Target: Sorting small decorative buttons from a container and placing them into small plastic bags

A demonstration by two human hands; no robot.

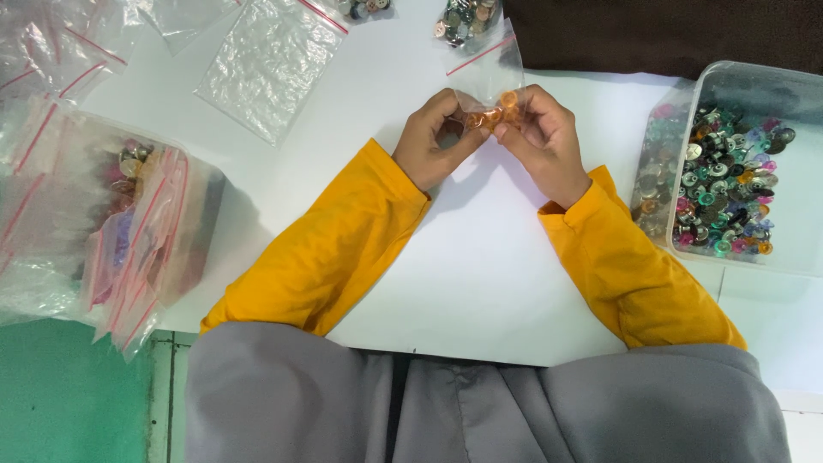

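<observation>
Both hands meet mid-bench, left hand [433, 141] and right hand [540, 141] equally near, fingers pinched shut on a small clear bag [493, 77] of orange buttons [497, 111], its long axis running up away from the fingertips, with bare white bench [480, 274] open below the wrists.

You are at a small packing bench, the sort found in a craft or haberdashery workshop. At the right of the frame a clear plastic tub [754, 163] holds mixed coloured buttons. At the left a heap of zip bags [94, 214] is piled. At the top, empty zip bags [267, 64] lie on the white table [480, 283].
</observation>
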